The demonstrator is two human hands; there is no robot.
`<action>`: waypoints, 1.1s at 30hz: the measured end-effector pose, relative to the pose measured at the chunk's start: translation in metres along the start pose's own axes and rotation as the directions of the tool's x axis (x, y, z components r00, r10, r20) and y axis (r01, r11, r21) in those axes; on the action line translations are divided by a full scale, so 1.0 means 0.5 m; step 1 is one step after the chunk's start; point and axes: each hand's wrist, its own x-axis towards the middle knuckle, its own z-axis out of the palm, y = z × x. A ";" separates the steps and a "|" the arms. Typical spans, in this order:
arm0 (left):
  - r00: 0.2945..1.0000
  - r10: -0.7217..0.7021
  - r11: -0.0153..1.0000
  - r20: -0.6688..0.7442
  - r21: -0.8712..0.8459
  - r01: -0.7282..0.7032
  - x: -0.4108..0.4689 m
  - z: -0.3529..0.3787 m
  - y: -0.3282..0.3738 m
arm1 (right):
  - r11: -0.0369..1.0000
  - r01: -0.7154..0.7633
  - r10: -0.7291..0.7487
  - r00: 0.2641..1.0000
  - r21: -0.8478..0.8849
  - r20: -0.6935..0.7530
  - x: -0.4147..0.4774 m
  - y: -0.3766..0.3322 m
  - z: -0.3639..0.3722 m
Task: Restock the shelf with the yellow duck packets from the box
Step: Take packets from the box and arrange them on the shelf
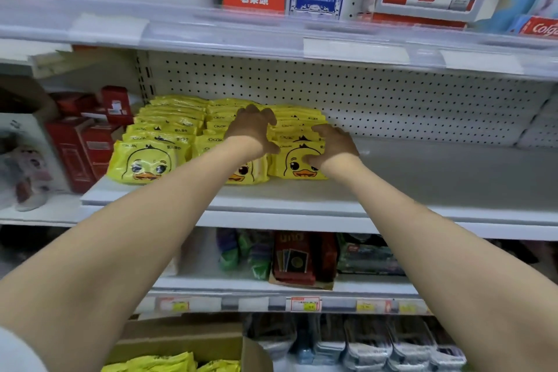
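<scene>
Down at the bottom edge, closest to the camera, sits the cardboard box [184,341] with a few more yellow duck packets [169,364] poking out of it. Both bare forearms reach up to the middle shelf [422,178], where the packets [148,160] stand in three rows going back toward the pegboard wall [392,93]. They're bright yellow, shiny plastic, with a cartoon duck face, orange beak and some small black lettering on top. Left hand [252,127] hovers over the gap between the middle and right rows, fingers spread and curled like a claw, can't tell if they actually touch anything. Right hand [330,145] is on the right row [294,160], fingers bent over the top of the packets and thumb pressed against the front packet's face, so it looks like a loose pinch on that front bit. Red boxes [81,148] sit just left of the ducks.
</scene>
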 end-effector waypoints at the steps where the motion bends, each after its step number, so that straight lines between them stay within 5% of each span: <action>1: 1.000 -0.026 1.000 -0.005 0.003 0.026 -0.017 -0.015 -0.015 | 1.000 0.000 0.000 1.000 0.005 0.000 -0.013 -0.022 0.005; 22: 0.965 -0.242 0.970 0.104 0.056 0.237 -0.453 0.003 -0.442 | 0.927 0.339 -0.260 0.889 -0.160 0.376 -0.320 -0.318 0.372; 33: 0.755 -0.533 0.845 0.382 0.183 0.503 -0.667 0.223 -0.648 | 0.941 0.326 -0.151 0.650 -0.094 0.744 -0.416 -0.237 0.674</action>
